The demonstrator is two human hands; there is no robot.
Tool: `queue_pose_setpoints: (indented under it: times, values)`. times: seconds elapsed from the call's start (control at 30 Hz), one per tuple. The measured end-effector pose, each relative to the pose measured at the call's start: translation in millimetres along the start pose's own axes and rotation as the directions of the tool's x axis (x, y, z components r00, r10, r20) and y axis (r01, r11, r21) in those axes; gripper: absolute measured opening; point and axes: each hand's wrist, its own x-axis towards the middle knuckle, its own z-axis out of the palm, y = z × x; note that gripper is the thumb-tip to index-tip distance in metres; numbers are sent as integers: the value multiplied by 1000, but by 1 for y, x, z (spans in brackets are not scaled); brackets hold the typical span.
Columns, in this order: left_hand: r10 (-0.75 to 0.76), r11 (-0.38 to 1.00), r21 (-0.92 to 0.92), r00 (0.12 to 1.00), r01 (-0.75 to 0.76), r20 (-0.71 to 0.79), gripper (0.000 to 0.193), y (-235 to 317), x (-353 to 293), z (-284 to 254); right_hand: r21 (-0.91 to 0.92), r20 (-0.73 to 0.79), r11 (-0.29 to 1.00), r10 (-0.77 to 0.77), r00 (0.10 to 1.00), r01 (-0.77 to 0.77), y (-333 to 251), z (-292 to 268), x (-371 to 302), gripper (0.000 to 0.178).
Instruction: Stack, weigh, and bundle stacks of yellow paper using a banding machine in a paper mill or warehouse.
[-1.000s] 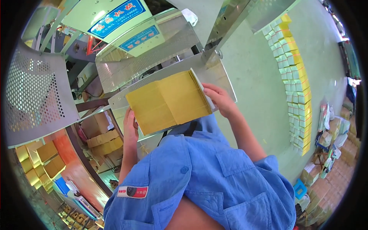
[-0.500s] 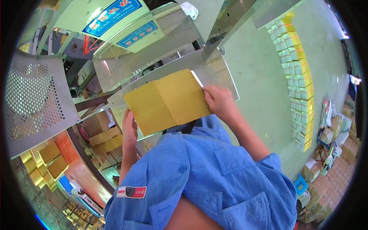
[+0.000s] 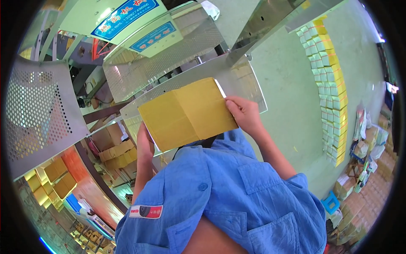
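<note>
A yellow-covered booklet is spread open in front of my body, cover side up. A crease runs down its middle, and white paper edges show at its left and right sides. My right hand pinches its right edge, fingers curled. At the lower left edge, my left hand supports the booklet; most of its fingers are hidden behind the cover. The booklet is slightly tilted, over the near part of a metal machine table.
Beyond the booklet stands a pale green machine with a clear guard. A perforated metal panel is at left. Yellow and white bundles form a long row on the right floor, near a blue stool and wrapped packages.
The booklet has shifted slightly to the right and down within the view, with both hands on it. My left fingers have gone further behind the cover.
</note>
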Motion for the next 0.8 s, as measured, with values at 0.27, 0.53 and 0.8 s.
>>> queue_pose_setpoints:
  times: [0.27,0.53,0.8]
  values:
    - [-77,914,400,997,69,4,35,-15,21,-17,-79,95,995,67,993,-59,34,7,15,26]
    - [329,874,392,943,-287,-43,30,-6,1,24,149,159,979,-162,974,138,-8,6,40,39]
    - [677,244,831,701,-500,224,28,-80,64,39,405,-106,882,-214,971,239,36,10,65,35]
